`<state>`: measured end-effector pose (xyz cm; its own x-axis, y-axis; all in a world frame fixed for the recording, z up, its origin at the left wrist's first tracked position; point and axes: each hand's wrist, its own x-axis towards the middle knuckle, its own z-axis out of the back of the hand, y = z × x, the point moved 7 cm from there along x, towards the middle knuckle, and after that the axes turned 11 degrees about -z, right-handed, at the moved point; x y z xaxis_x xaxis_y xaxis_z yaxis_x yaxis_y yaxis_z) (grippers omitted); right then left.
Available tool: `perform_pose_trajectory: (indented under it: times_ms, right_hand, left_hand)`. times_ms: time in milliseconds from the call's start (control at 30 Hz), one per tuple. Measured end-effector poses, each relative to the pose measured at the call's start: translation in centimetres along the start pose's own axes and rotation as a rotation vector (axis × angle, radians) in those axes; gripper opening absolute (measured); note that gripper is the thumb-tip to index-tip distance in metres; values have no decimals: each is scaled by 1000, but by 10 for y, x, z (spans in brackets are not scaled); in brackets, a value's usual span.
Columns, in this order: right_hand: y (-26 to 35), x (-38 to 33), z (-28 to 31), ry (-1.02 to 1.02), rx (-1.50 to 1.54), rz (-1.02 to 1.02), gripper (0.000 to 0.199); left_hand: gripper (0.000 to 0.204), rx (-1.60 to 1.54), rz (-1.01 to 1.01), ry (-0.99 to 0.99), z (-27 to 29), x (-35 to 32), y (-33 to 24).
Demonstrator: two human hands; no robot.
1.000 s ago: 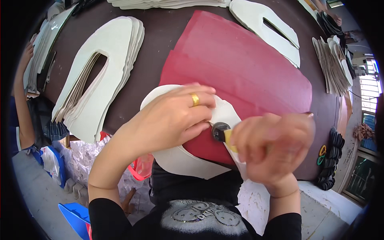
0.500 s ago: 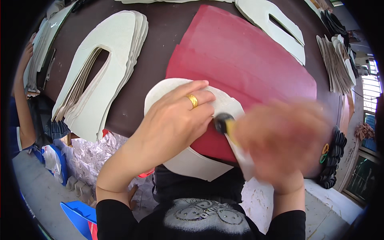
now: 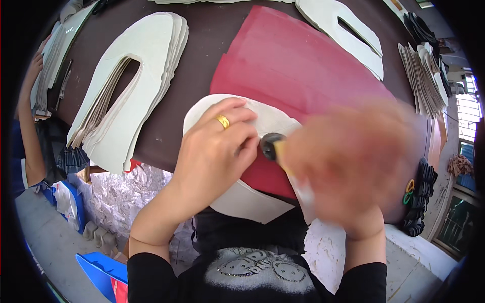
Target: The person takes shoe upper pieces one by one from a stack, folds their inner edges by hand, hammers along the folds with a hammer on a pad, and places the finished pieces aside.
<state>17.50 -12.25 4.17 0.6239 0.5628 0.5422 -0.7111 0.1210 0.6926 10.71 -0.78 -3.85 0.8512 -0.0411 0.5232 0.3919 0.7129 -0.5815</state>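
White pattern piece point(image 3: 262, 123) lies on the red sheet point(image 3: 303, 65) at the bench's point(image 3: 202, 60) near edge. Left hand point(image 3: 214, 156) presses flat on it, fingers spread and gripping nothing, just beside a dark round tool head point(image 3: 272, 145). Right hand point(image 3: 353, 161) is blurred; whether its fingers close on the tool cannot be told. Stacked white cutouts point(image 3: 131, 101) lie left.

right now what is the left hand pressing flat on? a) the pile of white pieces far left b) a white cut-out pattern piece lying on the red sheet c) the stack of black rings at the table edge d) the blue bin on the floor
b: the left hand, ring on one finger, lies palm down on the white pattern piece, which rests on the red sheet.
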Motion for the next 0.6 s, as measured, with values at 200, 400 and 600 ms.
perform_pose_trajectory:
  times_ms: [200, 400, 600]
  right_hand:
    - [-14, -21, 27, -109, 411, -362, 20]
    - [-10, -76, 42, -172, 568, -458, 26]
    - [12, -62, 44, -161, 597, -433, 32]
  left_hand:
    - [10, -129, -125, 237, -16, 13, -2]
    - [10, -161, -453, 431, -53, 29, -33]
    - [9, -69, -186, 223, -41, 15, -36]
